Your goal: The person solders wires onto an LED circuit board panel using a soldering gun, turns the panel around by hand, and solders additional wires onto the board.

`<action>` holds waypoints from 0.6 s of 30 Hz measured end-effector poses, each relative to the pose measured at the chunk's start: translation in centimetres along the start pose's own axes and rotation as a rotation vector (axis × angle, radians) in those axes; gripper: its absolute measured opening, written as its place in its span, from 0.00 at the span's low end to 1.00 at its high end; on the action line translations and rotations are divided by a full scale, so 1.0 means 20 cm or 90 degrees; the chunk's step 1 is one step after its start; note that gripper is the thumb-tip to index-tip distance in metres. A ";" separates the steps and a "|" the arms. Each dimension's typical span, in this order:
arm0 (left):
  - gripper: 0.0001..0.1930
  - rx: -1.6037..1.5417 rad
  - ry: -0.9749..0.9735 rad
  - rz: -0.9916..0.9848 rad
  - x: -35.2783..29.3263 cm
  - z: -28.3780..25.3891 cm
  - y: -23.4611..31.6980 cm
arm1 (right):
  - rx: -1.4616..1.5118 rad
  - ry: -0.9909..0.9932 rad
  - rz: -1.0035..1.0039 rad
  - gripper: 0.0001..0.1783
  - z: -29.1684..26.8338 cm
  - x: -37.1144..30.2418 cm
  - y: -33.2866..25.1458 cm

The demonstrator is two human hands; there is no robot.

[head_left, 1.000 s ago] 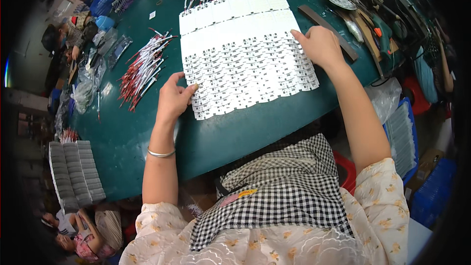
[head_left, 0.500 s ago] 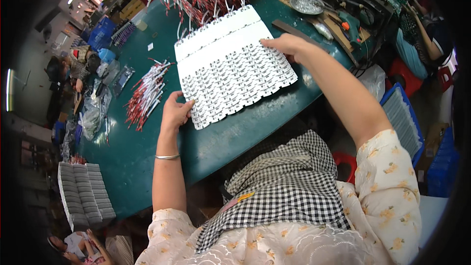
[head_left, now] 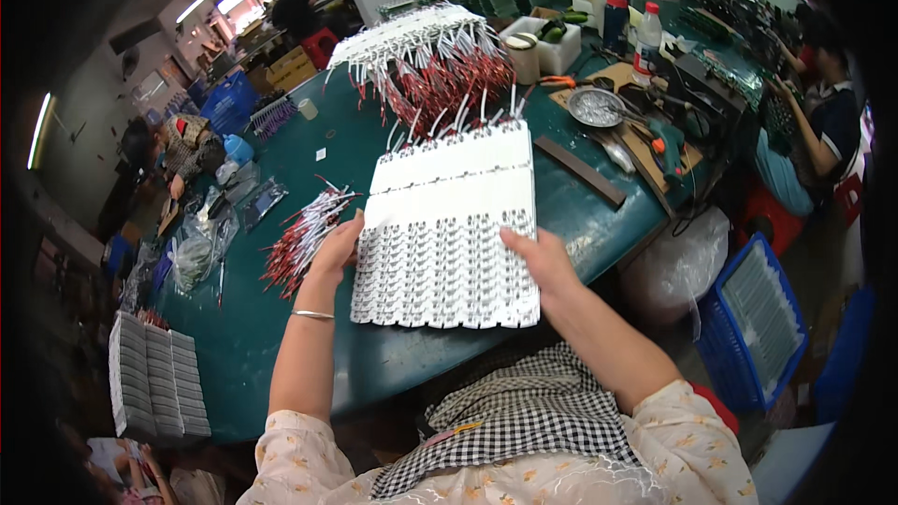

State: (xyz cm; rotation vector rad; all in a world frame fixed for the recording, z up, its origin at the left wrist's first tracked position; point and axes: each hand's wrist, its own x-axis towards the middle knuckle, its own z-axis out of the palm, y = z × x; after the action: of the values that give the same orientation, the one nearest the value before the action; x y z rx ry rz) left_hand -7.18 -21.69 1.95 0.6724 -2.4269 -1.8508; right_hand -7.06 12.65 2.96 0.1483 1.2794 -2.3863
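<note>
The person's left hand (head_left: 339, 248) grips one side edge of a white panel of overlapping boards (head_left: 449, 252), while the right hand (head_left: 548, 262) clamps the opposite edge, thumb on top; I can't see the fingers underneath. Between them the panel sits over the green counter (head_left: 281, 355), near its front edge, with white wires (head_left: 463, 120) sprouting from its far side. Just left of it lies a loose pile of red-and-white wires (head_left: 307, 238). Beyond is a bigger wired stack (head_left: 421, 47), and over to the right, a dark bar (head_left: 580, 171) and a metal dish (head_left: 596, 108).
</note>
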 end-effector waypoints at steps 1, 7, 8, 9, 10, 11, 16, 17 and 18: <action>0.31 -0.007 -0.009 -0.060 0.04 0.00 0.02 | 0.013 -0.003 0.009 0.17 0.02 -0.03 0.01; 0.22 -0.113 0.010 -0.047 0.16 0.03 0.06 | -0.070 0.006 0.035 0.20 -0.03 -0.12 0.14; 0.21 -0.126 0.004 -0.023 0.16 0.03 0.05 | -0.121 -0.030 0.031 0.20 -0.10 -0.10 0.19; 0.20 -0.121 0.030 0.000 0.15 0.04 0.05 | -0.173 -0.071 0.026 0.20 -0.17 -0.07 0.20; 0.20 -0.117 0.075 0.023 0.13 0.02 0.05 | -0.149 -0.130 0.179 0.22 -0.19 -0.10 0.09; 0.21 -0.109 0.084 0.047 0.13 0.02 0.06 | -0.353 -0.146 0.216 0.20 -0.26 -0.08 0.00; 0.21 -0.046 0.038 0.047 0.12 0.14 0.17 | -1.005 0.279 -0.580 0.20 -0.46 -0.05 -0.33; 0.21 -0.040 0.047 0.051 0.16 0.13 0.12 | -1.065 0.332 -0.568 0.25 -0.46 -0.02 -0.37; 0.21 -0.042 0.050 0.050 0.16 0.15 0.14 | -1.116 0.392 -0.574 0.27 -0.54 0.05 -0.36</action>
State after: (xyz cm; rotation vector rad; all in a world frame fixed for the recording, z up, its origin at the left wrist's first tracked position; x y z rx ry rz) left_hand -11.70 -19.51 2.96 0.6235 -2.2983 -1.8303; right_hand -12.03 24.55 2.10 -0.3150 3.6604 -0.6685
